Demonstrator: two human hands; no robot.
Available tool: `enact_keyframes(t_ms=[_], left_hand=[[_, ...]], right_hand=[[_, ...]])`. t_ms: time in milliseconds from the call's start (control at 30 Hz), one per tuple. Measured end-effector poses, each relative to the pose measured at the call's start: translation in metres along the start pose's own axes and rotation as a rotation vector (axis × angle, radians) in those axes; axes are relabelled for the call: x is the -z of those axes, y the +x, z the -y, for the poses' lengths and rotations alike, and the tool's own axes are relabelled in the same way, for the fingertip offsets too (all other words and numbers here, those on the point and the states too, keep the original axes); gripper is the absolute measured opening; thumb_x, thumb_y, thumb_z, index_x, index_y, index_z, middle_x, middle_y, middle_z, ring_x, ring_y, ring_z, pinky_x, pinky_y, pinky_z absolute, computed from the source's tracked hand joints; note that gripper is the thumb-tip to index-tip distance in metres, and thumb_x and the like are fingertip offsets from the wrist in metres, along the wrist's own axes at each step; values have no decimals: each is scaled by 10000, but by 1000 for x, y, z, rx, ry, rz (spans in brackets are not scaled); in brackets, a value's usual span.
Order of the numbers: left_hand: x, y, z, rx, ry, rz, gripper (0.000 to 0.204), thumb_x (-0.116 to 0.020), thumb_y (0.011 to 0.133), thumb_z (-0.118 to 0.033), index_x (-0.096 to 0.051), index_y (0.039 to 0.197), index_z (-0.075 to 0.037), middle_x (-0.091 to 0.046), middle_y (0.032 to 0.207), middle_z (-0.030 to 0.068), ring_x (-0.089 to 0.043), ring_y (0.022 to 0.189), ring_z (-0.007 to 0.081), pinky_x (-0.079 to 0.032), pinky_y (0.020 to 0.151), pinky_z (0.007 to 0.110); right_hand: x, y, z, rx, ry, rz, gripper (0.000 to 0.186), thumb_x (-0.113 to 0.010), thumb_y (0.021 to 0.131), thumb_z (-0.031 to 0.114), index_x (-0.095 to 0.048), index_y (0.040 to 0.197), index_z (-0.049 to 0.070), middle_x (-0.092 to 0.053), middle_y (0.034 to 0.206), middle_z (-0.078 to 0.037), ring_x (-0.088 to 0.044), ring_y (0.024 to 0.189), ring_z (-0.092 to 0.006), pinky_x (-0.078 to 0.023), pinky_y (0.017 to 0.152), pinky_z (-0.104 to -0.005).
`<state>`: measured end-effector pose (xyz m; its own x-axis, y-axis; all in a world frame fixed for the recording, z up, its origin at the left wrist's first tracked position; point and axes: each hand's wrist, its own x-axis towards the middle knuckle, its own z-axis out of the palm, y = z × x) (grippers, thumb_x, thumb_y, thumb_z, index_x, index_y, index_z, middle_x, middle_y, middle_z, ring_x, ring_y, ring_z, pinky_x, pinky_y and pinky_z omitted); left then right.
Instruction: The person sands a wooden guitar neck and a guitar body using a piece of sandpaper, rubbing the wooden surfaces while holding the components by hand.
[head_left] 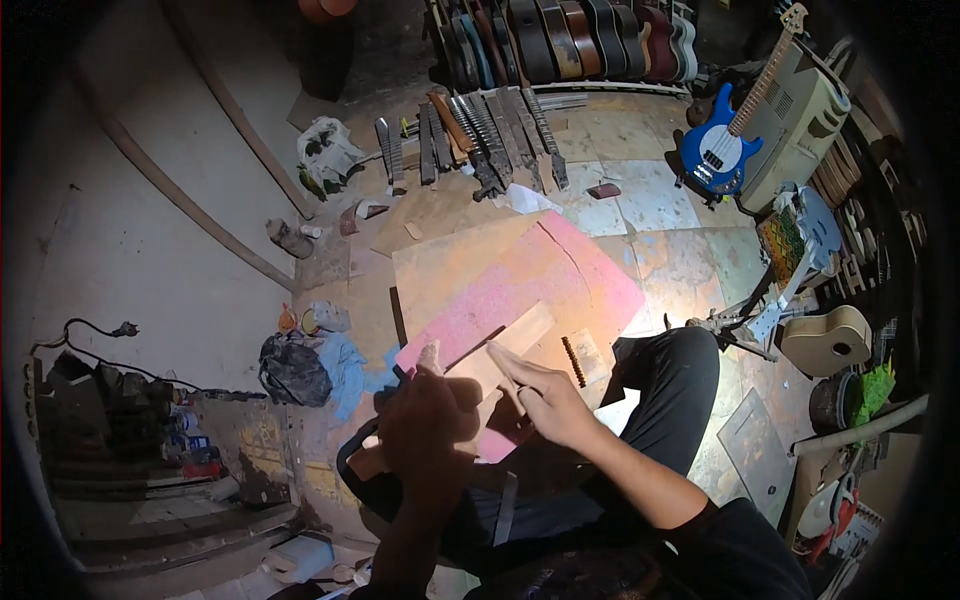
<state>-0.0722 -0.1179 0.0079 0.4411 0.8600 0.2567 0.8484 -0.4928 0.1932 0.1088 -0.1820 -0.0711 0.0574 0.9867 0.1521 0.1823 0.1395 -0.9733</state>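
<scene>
My left hand [430,420], partly in shadow, is closed round a long pale wooden piece [528,328] that slants across my lap from lower left to upper right. Its lower end [370,462] shows below the hand. My right hand [555,402] is closed with a thin, flat, pale strip [504,368] against its fingers, right beside the wooden piece. What the strip is I cannot make out. Beneath both hands lies a worn pink and tan board [470,285]. A small wooden block [592,352] with a dark notched edge lies on it, right of my right hand.
Several guitar necks [480,135] lie on the floor ahead, with a row of guitar bodies [560,40] behind. A blue electric bass [715,145] leans at far right, an acoustic guitar body [828,340] nearer. Black and blue bags [295,368] sit at left.
</scene>
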Motion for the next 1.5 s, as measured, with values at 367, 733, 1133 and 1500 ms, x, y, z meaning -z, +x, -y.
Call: enact_keyframes(t_ms=[367, 733, 1133, 1500], left_hand=[[5, 7, -22, -17, 84, -114, 419, -841, 814, -329, -618, 957, -4, -694, 807, 176, -713, 732, 378, -586, 693, 466], [5, 4, -8, -101, -1, -100, 294, -812, 818, -261, -615, 862, -47, -656, 800, 153, -703, 782, 373, -547, 716, 488], [-1, 5, -11, 2, 113, -83, 197, -704, 877, -242, -631, 914, -63, -661, 776, 132, -692, 730, 343, -552, 691, 474], [3, 10, -17, 262, 298, 73, 489, -884, 707, -466, -648, 852, -63, -692, 761, 140, -720, 703, 359, -577, 659, 479]], right_hand=[[-5, -7, -5, -28, -80, -130, 675, -446, 885, -149, -568, 1532, 3, -565, 1543, -311, -522, 1485, -447, -424, 1223, -411], [-6, -7, 49, -89, -69, -49, 603, -469, 957, -113, -529, 1551, -26, -558, 1560, -289, -527, 1481, -417, -423, 1230, -415], [-16, -4, 49, 75, 57, -43, 674, -436, 911, -107, -542, 1563, 29, -537, 1585, -278, -522, 1490, -399, -416, 1231, -390], [13, 21, -75, -164, -570, -235, 695, -561, 886, -41, -607, 1537, 197, -644, 1483, -177, -727, 1123, -417, -611, 964, -474]])
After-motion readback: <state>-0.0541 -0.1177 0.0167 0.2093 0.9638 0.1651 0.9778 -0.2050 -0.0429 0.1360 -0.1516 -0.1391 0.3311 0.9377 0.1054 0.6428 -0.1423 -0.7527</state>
